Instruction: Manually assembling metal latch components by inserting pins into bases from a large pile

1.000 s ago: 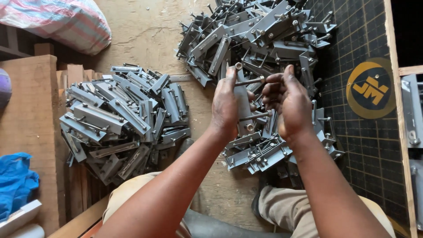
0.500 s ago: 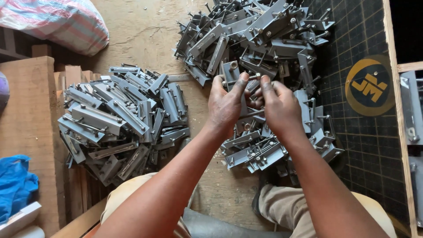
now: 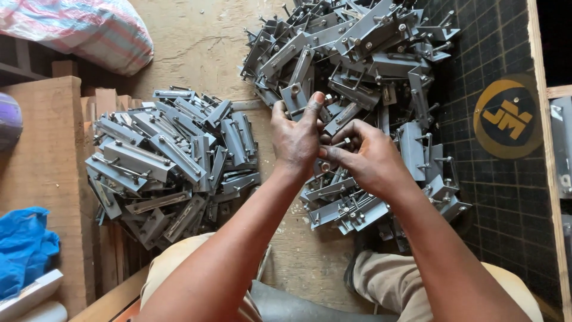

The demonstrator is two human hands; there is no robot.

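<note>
Hands have drawn together at frame centre: left hand (image 3: 296,138) now grips a grey metal bracket (image 3: 296,98) while right hand (image 3: 364,156) pinches its bolt (image 3: 341,143), so fitting is underway.

Left hand (image 3: 296,138) lowered and drawn in against right hand (image 3: 363,158), grey metal bracket (image 3: 298,98) once lifted clear between them now down at the pile (image 3: 363,53), right fingers now pinching a small bolt (image 3: 342,142).
</note>
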